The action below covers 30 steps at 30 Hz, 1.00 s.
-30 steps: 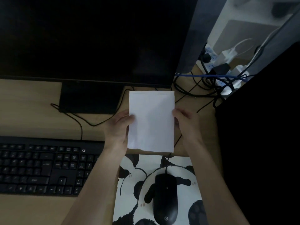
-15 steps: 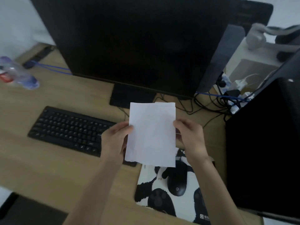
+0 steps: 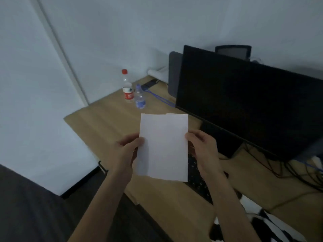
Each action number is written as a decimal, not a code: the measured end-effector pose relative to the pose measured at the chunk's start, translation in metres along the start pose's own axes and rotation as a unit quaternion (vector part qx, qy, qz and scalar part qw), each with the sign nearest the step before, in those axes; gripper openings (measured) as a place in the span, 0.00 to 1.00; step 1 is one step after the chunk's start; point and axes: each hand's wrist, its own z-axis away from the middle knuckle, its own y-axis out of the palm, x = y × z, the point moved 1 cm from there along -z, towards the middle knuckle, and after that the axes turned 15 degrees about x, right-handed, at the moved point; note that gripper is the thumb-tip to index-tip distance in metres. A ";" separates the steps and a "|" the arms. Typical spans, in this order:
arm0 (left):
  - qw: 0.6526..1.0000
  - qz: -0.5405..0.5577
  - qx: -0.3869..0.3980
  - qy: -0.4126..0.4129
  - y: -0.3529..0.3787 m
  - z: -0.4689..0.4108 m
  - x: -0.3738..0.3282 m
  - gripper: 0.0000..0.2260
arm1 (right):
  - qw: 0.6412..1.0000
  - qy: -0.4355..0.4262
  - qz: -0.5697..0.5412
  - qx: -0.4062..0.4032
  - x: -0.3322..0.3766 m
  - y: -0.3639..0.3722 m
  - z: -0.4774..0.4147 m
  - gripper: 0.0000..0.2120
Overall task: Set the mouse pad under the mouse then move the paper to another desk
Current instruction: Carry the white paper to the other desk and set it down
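Observation:
A white sheet of paper (image 3: 163, 147) is held up in front of me over the wooden desk (image 3: 111, 119). My left hand (image 3: 126, 151) pinches its left edge and my right hand (image 3: 203, 147) pinches its right edge. The black-and-white panda mouse pad (image 3: 258, 224) shows only partly at the lower right corner. A dark shape on it may be the mouse, but I cannot tell.
A large black monitor (image 3: 244, 105) stands at the right with its cables (image 3: 288, 170) behind. A black keyboard (image 3: 199, 182) lies under my right arm. Two water bottles (image 3: 128, 88) stand at the desk's far left. White wall left, dark floor (image 3: 26, 206) below.
My view has swung left and pulled back from the desk. The paper stays in both hands. The mouse pad has slid to the lower right corner, and the wall and floor have come into view.

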 end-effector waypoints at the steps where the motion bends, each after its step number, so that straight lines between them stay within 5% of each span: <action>1: 1.000 0.002 -0.012 0.007 -0.018 -0.003 -0.009 0.08 | 1.000 0.000 -0.002 0.012 0.001 0.020 -0.008 0.06; 14: 0.999 -0.002 -0.038 0.021 -0.215 -0.109 -0.096 0.06 | 0.998 -0.003 -0.056 0.038 -0.007 0.237 -0.128 0.08; 30: 0.999 -0.030 0.012 -0.041 -0.294 -0.336 -0.117 0.06 | 0.997 0.048 -0.058 -0.030 -0.050 0.310 -0.340 0.06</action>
